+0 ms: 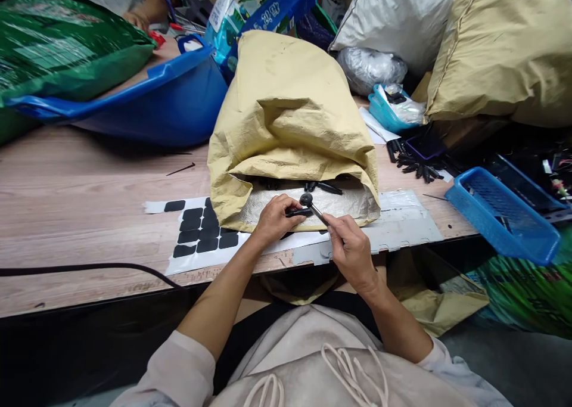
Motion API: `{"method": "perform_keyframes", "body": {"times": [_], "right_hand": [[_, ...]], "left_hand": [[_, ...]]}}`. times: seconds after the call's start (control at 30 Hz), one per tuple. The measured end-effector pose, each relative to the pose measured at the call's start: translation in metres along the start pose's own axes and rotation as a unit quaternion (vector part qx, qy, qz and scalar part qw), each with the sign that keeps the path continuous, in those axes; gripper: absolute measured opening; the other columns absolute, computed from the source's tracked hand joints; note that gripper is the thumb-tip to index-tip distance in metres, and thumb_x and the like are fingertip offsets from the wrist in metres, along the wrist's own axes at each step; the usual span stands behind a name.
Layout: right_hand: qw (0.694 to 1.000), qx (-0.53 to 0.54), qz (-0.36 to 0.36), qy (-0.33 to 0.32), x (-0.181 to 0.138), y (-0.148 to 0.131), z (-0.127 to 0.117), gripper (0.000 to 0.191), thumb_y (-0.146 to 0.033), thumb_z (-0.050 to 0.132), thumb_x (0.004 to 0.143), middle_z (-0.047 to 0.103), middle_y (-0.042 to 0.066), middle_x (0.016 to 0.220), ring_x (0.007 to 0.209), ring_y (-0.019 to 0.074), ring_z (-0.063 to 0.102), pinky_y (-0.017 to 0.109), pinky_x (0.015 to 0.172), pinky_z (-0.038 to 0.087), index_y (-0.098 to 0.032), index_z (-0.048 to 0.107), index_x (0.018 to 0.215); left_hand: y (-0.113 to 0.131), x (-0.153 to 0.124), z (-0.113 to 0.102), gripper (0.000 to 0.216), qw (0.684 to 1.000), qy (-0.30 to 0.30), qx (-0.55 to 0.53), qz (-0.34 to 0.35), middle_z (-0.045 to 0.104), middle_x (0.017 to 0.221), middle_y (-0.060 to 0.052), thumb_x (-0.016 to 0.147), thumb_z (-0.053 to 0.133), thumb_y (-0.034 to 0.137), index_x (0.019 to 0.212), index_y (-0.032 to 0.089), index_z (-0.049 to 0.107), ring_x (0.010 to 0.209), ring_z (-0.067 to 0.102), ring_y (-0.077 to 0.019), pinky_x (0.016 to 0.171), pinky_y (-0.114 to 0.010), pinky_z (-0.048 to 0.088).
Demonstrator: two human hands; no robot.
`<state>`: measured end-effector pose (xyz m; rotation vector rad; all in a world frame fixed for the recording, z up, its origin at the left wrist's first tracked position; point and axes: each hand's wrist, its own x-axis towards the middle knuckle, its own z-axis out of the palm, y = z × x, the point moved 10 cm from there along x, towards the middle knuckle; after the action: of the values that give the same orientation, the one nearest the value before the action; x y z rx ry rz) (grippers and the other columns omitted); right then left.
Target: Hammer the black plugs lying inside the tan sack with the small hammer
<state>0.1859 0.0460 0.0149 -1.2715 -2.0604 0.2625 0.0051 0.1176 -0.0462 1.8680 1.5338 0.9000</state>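
Note:
My left hand (pixel 273 219) is closed on a small black plastic part (pixel 298 212) at the mouth of a tan paper sack (pixel 286 121) lying on the wooden table (pixel 89 198). My right hand (pixel 351 249) pinches a thin metal tool with a round black head (pixel 307 201), its tip touching the part. More black parts (pixel 324 187) lie inside the sack's opening. A white sheet of black adhesive pads (pixel 201 234) lies just left of my left hand.
A blue tub (pixel 147 103) and green bag (pixel 53 43) sit at the far left. A blue basket (pixel 503 213) hangs over the right edge, with loose black parts (pixel 415 165) behind it. Large sacks (pixel 500 49) stand at the back right. A black cable (pixel 89 268) crosses the near edge. Another person's hand (pixel 143 14) shows at the top left.

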Motion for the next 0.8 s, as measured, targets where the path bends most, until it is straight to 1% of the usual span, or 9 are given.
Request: {"method": "perform_keyframes", "body": {"times": [0.13,0.3,0.43,0.5,0.57,0.67,0.73,0.8], "right_hand": [[0.999,-0.04,-0.008,-0.023,-0.003,0.0,0.009,0.039,-0.015,0.047,0.104,0.068,0.005,0.095,0.088,0.0163,0.067,0.024,0.082,0.054,-0.023,0.07,0.135],[1.0,-0.016,0.026,-0.005,-0.005,0.01,0.0,0.038,-0.021,0.045,0.107,0.069,0.006,0.1,0.094,0.0173,0.068,0.027,0.087,0.055,-0.024,0.07,0.136],[1.0,-0.005,0.03,-0.008,-0.008,0.015,-0.002,0.037,-0.019,0.046,0.106,0.071,0.006,0.101,0.095,0.0172,0.069,0.027,0.087,0.055,-0.023,0.072,0.132],[0.999,-0.006,0.031,0.002,-0.009,0.02,-0.007,0.036,-0.02,0.046,0.106,0.072,0.006,0.101,0.095,0.017,0.069,0.027,0.086,0.055,-0.023,0.072,0.131],[0.998,-0.038,0.036,0.026,-0.01,0.027,-0.016,0.035,-0.022,0.046,0.107,0.071,0.006,0.101,0.094,0.0176,0.068,0.027,0.085,0.054,-0.024,0.072,0.131],[0.988,-0.139,0.034,0.056,-0.012,0.04,-0.028,0.033,-0.021,0.049,0.106,0.07,0.006,0.097,0.09,0.019,0.064,0.029,0.081,0.05,-0.024,0.075,0.126],[0.976,-0.207,0.028,0.06,-0.013,0.049,-0.029,0.032,-0.016,0.051,0.103,0.07,0.006,0.094,0.086,0.0196,0.06,0.03,0.077,0.047,-0.023,0.077,0.121],[0.967,-0.247,0.028,0.059,-0.015,0.056,-0.025,0.032,-0.014,0.052,0.102,0.069,0.006,0.092,0.084,0.0201,0.055,0.031,0.074,0.043,-0.023,0.077,0.119]], "left_hand": [[0.001,0.0,-0.001,0.014,1.0,0.0,-0.005,-0.003,0.066,0.085,0.0,0.078,0.08,0.028,0.08,0.023,0.068,0.091,0.06,-0.0227,0.086,-0.036,0.048],[-0.002,0.001,0.0,0.013,1.0,0.005,-0.017,-0.008,0.069,0.09,-0.001,0.078,0.08,0.026,0.088,0.023,0.072,0.094,0.061,-0.0229,0.086,-0.036,0.048],[-0.001,0.0,0.0,0.013,1.0,0.006,-0.011,-0.003,0.069,0.089,-0.002,0.078,0.08,0.026,0.088,0.022,0.073,0.094,0.062,-0.0233,0.086,-0.036,0.048],[-0.001,0.0,0.0,0.013,1.0,0.006,-0.005,0.0,0.069,0.089,-0.002,0.077,0.081,0.026,0.088,0.023,0.073,0.094,0.062,-0.0235,0.086,-0.036,0.049],[-0.002,0.0,0.001,0.013,1.0,0.005,0.0,0.001,0.069,0.089,-0.002,0.078,0.08,0.027,0.088,0.023,0.073,0.094,0.062,-0.0239,0.086,-0.037,0.049],[-0.005,0.004,0.002,0.012,1.0,0.001,0.003,0.004,0.07,0.09,-0.002,0.079,0.078,0.028,0.088,0.022,0.073,0.095,0.062,-0.0242,0.087,-0.037,0.049],[-0.004,0.005,0.001,0.012,1.0,-0.003,0.0,0.006,0.07,0.09,-0.003,0.079,0.077,0.029,0.088,0.022,0.073,0.094,0.062,-0.0246,0.087,-0.038,0.048],[0.008,-0.001,-0.005,0.013,1.0,0.001,-0.017,0.017,0.07,0.09,-0.003,0.082,0.075,0.031,0.09,0.022,0.072,0.095,0.062,-0.0254,0.088,-0.039,0.048]]}}
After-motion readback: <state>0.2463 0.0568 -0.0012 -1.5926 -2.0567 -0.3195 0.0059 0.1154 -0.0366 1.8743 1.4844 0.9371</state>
